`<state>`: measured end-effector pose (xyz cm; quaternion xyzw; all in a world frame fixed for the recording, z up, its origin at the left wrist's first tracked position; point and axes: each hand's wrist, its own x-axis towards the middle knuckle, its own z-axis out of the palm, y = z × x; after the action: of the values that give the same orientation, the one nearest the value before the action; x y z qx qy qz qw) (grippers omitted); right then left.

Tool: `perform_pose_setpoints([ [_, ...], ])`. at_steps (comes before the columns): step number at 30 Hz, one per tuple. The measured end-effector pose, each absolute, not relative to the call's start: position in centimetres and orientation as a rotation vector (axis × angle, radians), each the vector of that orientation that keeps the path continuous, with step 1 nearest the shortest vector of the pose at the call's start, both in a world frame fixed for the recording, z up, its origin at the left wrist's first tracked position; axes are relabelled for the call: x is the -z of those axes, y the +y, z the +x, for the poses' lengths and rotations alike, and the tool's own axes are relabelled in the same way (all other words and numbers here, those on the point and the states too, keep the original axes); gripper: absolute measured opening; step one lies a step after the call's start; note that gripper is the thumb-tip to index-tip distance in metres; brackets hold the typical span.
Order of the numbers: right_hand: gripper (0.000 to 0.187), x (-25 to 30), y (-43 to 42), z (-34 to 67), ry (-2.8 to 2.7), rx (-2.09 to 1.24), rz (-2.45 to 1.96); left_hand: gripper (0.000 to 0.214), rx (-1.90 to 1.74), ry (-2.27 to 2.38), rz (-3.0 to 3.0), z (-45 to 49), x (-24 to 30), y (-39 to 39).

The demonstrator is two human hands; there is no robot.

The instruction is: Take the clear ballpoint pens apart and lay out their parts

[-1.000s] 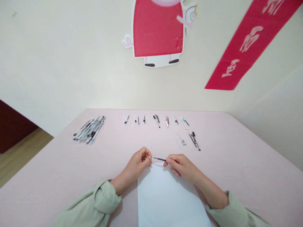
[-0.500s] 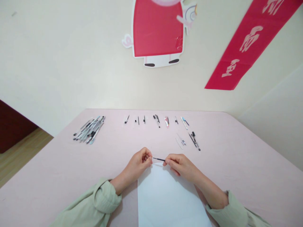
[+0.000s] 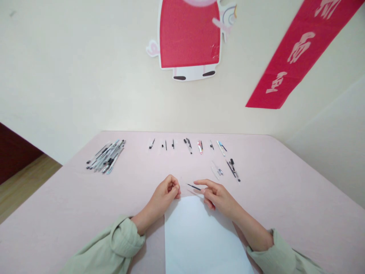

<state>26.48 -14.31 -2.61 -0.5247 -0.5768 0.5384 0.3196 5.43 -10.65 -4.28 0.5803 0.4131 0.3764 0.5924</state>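
The right hand pinches a black pen refill, tip left and slightly far; the left hand curls closed, contents unclear.

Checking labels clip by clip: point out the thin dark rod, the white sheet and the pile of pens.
Thin dark rod (image 3: 194,187), head view, mid-shaft.
White sheet (image 3: 203,238), head view, middle of its surface.
Pile of pens (image 3: 106,156), head view, central pens.
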Motion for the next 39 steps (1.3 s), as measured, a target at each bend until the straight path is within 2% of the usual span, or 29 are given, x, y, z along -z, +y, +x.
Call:
perform_pose_setpoints([
  [7, 0.026, 3.1, -14.2, 26.7, -1.465, -1.387, -1.224, 0.019, -0.871, 0.970, 1.289, 5.3, 4.0, -10.5],
  [14, 0.035, 3.0, -14.2, 26.8, -1.536, -1.269, -1.210, 0.021, -0.886, 0.961, 1.216, 5.2, 4.2, -10.3],
  [18, 0.039, 2.9, -13.7, 27.7, -1.504, -1.055, -1.291, 0.020, -0.887, 0.985, 1.213, 5.2, 4.5, -10.2],
  [27, 0.032, 3.3, -12.1, 33.6, -1.576, -0.284, -1.741, 0.023, -0.904, 1.036, 1.160, 5.2, 3.9, -10.2],
  [32, 0.032, 3.9, -12.0, 34.0, -1.740, -0.140, -1.910, 0.025, -0.903, 1.020, 1.181, 5.2, 4.1, -10.1],
  [39, 0.033, 4.2, -12.1, 33.5, -1.811, -0.120, -1.952, 0.026, -0.902, 1.026, 1.181, 5.3, 3.9, -10.2],
])
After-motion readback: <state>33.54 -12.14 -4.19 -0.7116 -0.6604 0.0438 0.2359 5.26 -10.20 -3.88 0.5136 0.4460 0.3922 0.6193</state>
